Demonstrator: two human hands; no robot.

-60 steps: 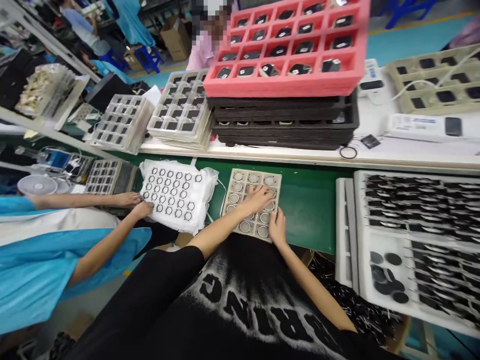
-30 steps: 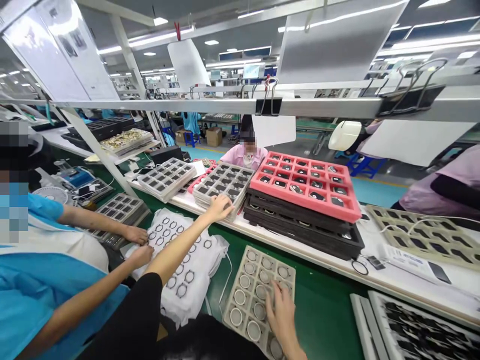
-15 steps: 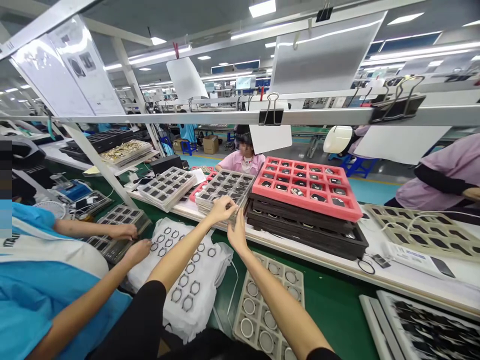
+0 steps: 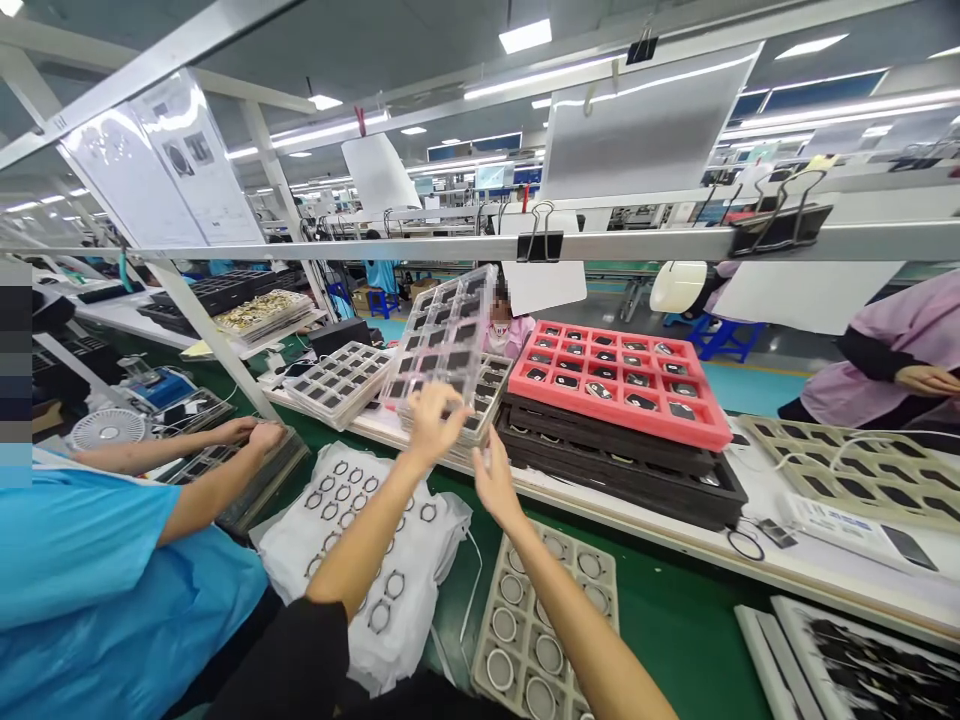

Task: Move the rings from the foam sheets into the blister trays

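1. Green table (image 4: 667, 590) below, raised white shelf (image 4: 600, 505) behind; two bare hands reach to the shelf's front edge.
2. Left hand (image 4: 433, 428): fingers bent closed on the near edge of one clear tray (image 4: 442, 330).
3. Right hand (image 4: 496, 482): fingers loosely spread, apparently holding nothing, beside the corner of one tray stack (image 4: 493, 376); contact cannot be made out.
4. The clear tray hangs tilted over that stack, far edge high; blur leaves its dark pieces uncountable.
5. One pink-red tray (image 4: 615, 370) sits close on the right, five compartments along its near edge, leaving little space between.
6. Green tabletop shows between one beige tray (image 4: 525, 640) of rings and the white trays (image 4: 787, 650), cut off lower right.
7. The right forearm covers part of the beige tray; the left forearm hides some rings on the white-wrapped pad (image 4: 442, 545).
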